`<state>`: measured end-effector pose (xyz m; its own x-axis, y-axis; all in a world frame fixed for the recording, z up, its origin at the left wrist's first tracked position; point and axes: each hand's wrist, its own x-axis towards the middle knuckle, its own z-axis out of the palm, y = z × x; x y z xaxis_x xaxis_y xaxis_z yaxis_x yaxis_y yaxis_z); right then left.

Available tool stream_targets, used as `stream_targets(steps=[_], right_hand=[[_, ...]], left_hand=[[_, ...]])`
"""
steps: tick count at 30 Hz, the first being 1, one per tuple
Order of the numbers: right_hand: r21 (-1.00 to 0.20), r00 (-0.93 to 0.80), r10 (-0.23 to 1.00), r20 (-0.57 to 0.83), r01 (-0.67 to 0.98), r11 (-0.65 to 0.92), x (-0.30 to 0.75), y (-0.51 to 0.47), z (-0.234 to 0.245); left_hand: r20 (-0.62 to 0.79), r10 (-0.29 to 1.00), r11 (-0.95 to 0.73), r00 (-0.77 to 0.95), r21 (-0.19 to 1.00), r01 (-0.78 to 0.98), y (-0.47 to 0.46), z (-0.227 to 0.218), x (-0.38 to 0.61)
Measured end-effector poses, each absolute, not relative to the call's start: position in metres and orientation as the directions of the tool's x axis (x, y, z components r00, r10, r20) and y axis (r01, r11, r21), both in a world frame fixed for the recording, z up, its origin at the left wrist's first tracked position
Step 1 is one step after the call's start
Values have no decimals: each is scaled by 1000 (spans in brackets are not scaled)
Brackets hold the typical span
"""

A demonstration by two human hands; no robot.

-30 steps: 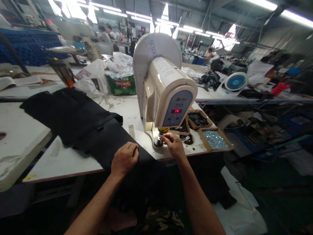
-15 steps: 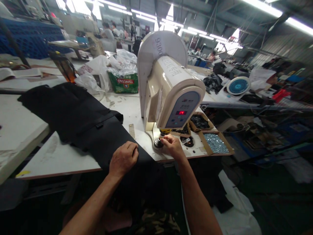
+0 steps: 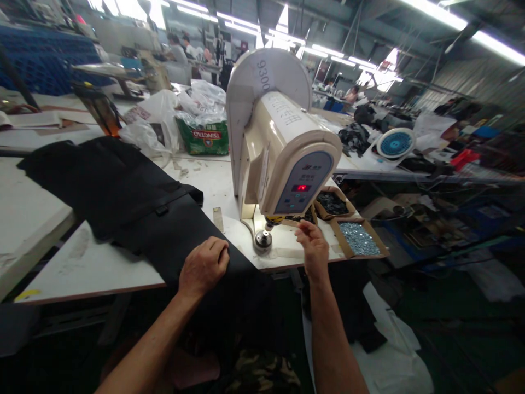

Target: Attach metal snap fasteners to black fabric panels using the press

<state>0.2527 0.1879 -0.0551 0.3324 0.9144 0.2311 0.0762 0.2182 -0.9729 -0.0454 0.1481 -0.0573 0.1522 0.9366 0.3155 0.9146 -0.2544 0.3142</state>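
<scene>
My left hand (image 3: 204, 266) is closed on a long piece of black fabric (image 3: 180, 224), which slopes across the table and hangs over its front edge. A small dark loop or tab shows on the fabric. My right hand (image 3: 315, 251) is raised right of the machine's round metal die (image 3: 263, 241), apart from it. Its fingers are curled together; anything between them is too small to make out. Above the die stands the cream button-press machine (image 3: 287, 142), with a lit red display. The round dish of small parts is mostly hidden behind my right hand.
Right of the machine lie a cardboard tray of silvery pieces (image 3: 357, 239) and a tray of black pieces (image 3: 331, 202). A green box (image 3: 205, 137) and plastic bags stand at the back. A small blue fan (image 3: 394, 144) sits on the bench beyond.
My right hand has moved right, away from the die to beside the trays, and now covers the round dish. My left hand stays on the fabric. The view has shifted slightly.
</scene>
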Motion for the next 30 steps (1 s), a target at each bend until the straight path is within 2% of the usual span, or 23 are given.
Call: stream_targets(steps=[2, 4, 7, 10, 15, 21, 26, 30], right_hand=[[-963, 483, 837, 257, 201, 179, 282, 178, -53], [-927, 517, 811, 272, 366, 77, 313, 165, -53], [-775, 411, 864, 292, 631, -38, 351, 143, -58], [-649, 280, 907, 314, 761, -10, 369, 126, -67], [-542, 68, 941, 332, 830, 131, 376, 121, -80], [-431, -74, 929, 361, 870, 237, 386, 135, -91], [-466, -93, 892, 442, 826, 317, 397, 128, -99], [-570, 27, 874, 486, 767, 294, 379, 124, -90]], left_hand=[[317, 937, -249, 148, 307, 919, 148, -57, -45], [315, 938, -243, 146, 296, 924, 148, -58, -45], [313, 938, -241, 147, 288, 927, 149, -59, -44], [316, 935, -253, 159, 281, 926, 149, -61, -45], [333, 926, -271, 177, 261, 926, 151, -67, -48], [335, 925, -269, 177, 253, 929, 152, -68, -47], [323, 932, -261, 166, 278, 924, 149, -63, -45], [329, 931, -256, 156, 290, 922, 150, -62, -45]])
